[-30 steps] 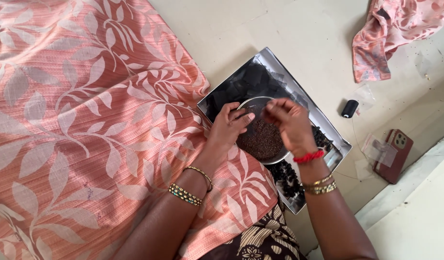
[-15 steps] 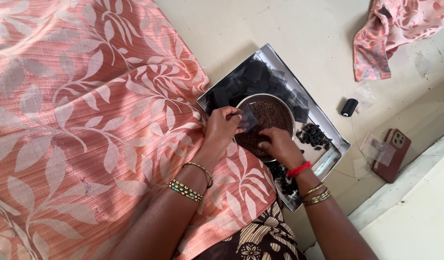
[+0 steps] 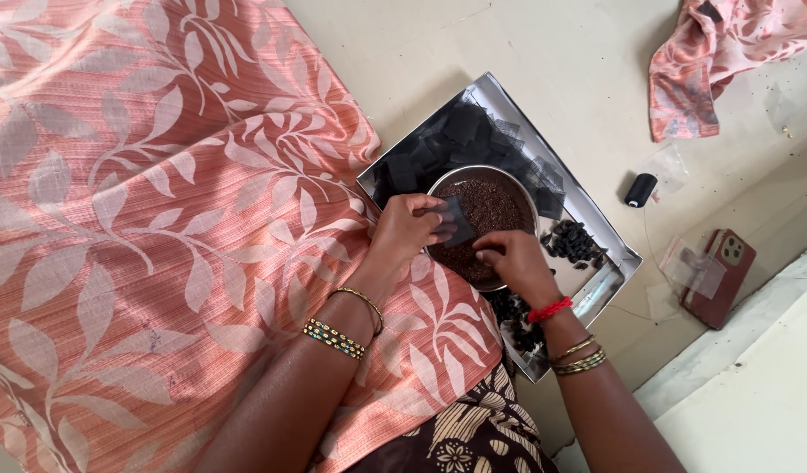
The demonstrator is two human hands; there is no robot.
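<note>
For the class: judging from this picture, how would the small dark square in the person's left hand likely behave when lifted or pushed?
The dark square looks thin and partly see-through, so it is probably very light and floppy. The left hand holds it pinched at one edge over the round metal bowl, suggesting it bends easily. Pushed, it would likely slide or flutter, not roll.

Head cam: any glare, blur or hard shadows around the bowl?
Head view: soft, even daylight, no hard shadows; slight sheen on the steel tray rim; bowl and both hands sharp, left hand, right hand; no motion blur; mild wide-angle stretch at edges.
</note>
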